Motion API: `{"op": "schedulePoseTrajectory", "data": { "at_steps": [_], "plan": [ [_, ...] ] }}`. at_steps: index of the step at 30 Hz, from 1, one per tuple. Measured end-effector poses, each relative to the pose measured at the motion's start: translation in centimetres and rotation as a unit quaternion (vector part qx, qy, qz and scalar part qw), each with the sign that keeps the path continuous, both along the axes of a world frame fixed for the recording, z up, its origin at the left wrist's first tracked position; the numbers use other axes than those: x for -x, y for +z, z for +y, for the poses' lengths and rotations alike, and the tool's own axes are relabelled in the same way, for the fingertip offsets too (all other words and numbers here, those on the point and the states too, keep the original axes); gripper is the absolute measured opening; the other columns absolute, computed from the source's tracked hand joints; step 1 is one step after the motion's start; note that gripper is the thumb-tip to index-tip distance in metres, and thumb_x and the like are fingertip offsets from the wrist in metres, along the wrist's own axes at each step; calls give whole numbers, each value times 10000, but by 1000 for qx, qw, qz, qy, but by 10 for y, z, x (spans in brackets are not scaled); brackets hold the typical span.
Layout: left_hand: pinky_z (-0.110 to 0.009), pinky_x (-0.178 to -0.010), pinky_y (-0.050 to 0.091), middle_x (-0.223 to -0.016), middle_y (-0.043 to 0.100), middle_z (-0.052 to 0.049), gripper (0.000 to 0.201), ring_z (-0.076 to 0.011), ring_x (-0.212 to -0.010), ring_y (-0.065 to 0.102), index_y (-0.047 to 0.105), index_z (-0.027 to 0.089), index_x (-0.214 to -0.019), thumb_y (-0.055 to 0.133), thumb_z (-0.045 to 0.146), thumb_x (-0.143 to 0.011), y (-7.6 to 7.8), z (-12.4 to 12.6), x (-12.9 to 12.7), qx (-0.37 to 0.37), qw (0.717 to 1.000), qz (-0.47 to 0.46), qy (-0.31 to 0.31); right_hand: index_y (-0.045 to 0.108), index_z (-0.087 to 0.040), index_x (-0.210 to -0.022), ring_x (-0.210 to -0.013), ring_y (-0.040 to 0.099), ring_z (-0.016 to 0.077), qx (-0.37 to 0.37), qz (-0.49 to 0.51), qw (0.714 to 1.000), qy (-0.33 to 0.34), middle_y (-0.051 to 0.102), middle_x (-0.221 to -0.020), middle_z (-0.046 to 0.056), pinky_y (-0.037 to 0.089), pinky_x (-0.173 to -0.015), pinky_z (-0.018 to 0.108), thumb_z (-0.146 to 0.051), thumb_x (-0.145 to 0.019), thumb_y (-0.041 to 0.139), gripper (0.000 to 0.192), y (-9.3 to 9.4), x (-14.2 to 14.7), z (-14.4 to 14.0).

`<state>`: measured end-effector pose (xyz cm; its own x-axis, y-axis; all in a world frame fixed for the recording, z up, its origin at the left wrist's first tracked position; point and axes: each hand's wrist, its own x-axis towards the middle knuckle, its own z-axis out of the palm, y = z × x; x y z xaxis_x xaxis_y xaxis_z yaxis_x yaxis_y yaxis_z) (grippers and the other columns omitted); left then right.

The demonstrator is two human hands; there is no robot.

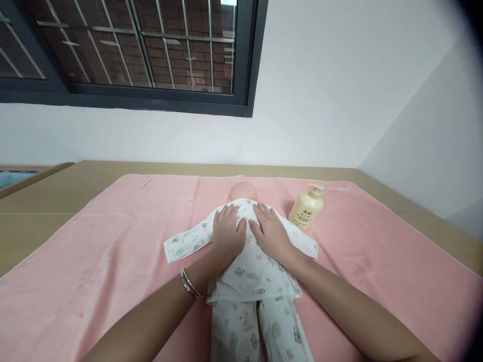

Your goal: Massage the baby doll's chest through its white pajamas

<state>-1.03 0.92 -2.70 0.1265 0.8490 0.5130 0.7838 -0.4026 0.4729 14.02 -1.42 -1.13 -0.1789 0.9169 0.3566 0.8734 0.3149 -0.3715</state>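
Head view: left hand [227,232] and right hand [268,232] press flat, fingers spread, on the doll [247,251]; the bottle [306,207] right of them might tip if elbowed

Both arms stretched fwd, left hand [227,232] & right hand [268,232] flat, palms down, side by side.

Tan desk [45,201] under a pink towel [113,261]

The towel covers most of the desk (bare tan margins show at the left, far and right edges). On the towel lie a baby doll [247,261] in printed white pyjamas and, just beside its shoulder, an upright cream pump bottle [306,208].
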Motion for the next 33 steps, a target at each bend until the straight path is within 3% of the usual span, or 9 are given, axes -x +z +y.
{"op": "schedulePoseTrajectory", "data": {
  "at_steps": [7,17,24,27,30,33],
  "plan": [
    [-525,-1122,280,-1330,576,-105,398,-291,-1298,451,542,175,-1260,423,283,-895,-2,0,0,-7,1000,-4,1,377,-88,-1437,-1418,272,278,4,-7,1000,-6,390,-1484,168,205,-1161,516,-438,-985,252,584,1,3,-2],
    [-528,-1134,268,-1373,545,-99,419,-264,-1329,427,516,155,-1284,418,266,-892,5,11,8,39,999,-3,-30,382,-39,-1430,-1430,227,308,35,-60,997,26,324,-1511,192,264,-1155,500,-362,-979,271,566,17,21,-41],
    [-462,-1043,420,-1223,636,-148,348,-274,-1182,552,607,106,-1146,368,183,-905,19,-22,-1,-62,995,79,-23,390,-81,-1432,-1420,268,274,35,17,999,35,341,-1508,174,267,-1157,477,-435,-1000,233,580,16,-1,-5],
    [-444,-982,467,-1150,665,-128,321,-268,-1107,583,633,128,-1076,369,162,-897,27,-39,-6,-63,993,98,-28,406,-96,-1422,-1403,312,267,36,22,999,34,375,-1493,163,292,-1145,480,-373,-1004,239,528,17,-6,4],
    [-431,-954,478,-1133,666,-119,316,-259,-1076,587,626,141,-1077,364,188,-909,28,-36,-6,-45,996,74,-19,394,-54,-1422,-1411,287,283,28,-23,999,38,358,-1496,187,302,-1143,474,-287,-988,280,506,18,1,-8],
    [-463,-1015,432,-1202,639,-125,335,-267,-1148,556,600,145,-1137,358,246,-929,22,-17,0,-18,999,26,-7,415,-12,-1403,-1411,279,308,8,-101,994,49,380,-1475,210,286,-1155,477,-182,-943,338,496,19,15,-31]
  ]
}}
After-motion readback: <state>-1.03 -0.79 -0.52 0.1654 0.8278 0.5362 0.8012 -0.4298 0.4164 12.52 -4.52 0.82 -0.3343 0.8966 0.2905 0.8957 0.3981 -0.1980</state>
